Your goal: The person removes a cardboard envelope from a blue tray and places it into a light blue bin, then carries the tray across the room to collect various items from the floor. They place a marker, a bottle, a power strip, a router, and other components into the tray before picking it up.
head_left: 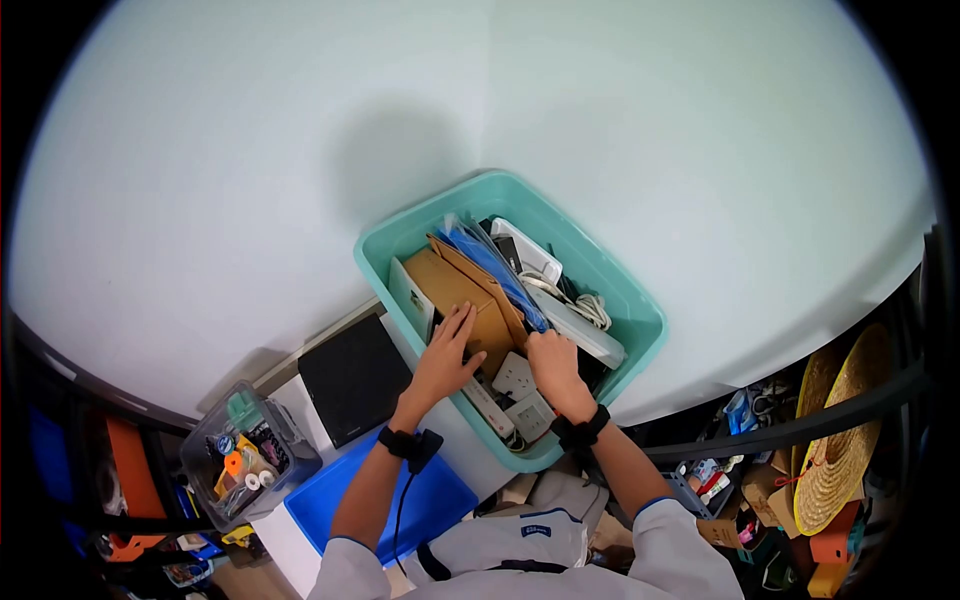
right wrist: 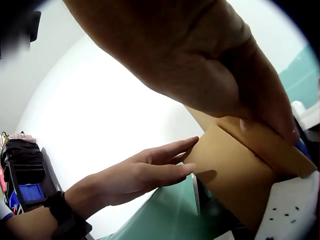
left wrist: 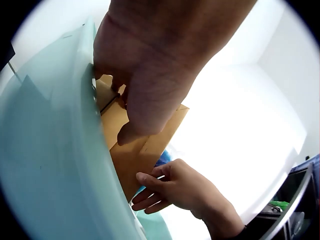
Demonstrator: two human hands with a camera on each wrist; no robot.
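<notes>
A brown cardboard box (head_left: 450, 285) stands in the teal bin (head_left: 640, 345), with a flat cardboard piece (head_left: 480, 275) along its right side. My left hand (head_left: 445, 362) rests on the box with fingers spread and nearly straight, as the right wrist view also shows for the left hand (right wrist: 135, 177). Thumb and fingers of my right hand (head_left: 560, 372) straddle the near end of the cardboard piece (right wrist: 270, 142), beside a blue plastic packet (head_left: 490, 262). In the left wrist view the right hand (left wrist: 185, 187) is at the cardboard's lower end; its exact contact is partly hidden.
White power sockets (head_left: 515, 377), a long white device (head_left: 580, 330) and coiled cable (head_left: 592, 310) lie in the bin. To its left are a black flat case (head_left: 355, 380), a blue tray (head_left: 430, 500) and a clear box (head_left: 300, 450) of small items. Straw hats (head_left: 845, 440) hang at right.
</notes>
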